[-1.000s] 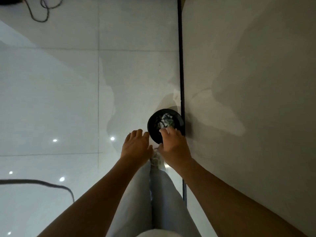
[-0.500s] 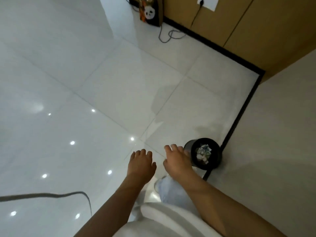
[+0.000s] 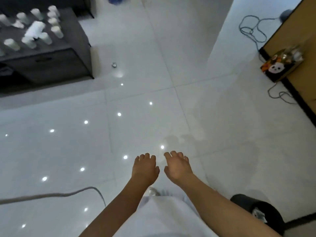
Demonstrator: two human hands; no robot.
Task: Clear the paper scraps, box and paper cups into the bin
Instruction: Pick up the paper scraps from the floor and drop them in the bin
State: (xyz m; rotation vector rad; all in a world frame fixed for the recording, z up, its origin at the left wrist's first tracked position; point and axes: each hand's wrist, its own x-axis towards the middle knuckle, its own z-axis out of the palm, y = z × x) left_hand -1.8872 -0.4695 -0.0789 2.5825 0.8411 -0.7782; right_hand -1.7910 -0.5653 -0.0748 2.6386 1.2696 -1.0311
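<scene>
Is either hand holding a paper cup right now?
No: the left hand and right hand hang empty, while the cups stand on the dark table.

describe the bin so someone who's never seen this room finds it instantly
Start at the wood-panelled wall on the right and follow its black skirting toward the near corner. Beside the person's right forearm stands the bin, a round black tub on the pale floor. White scraps show inside its open mouth.
</scene>
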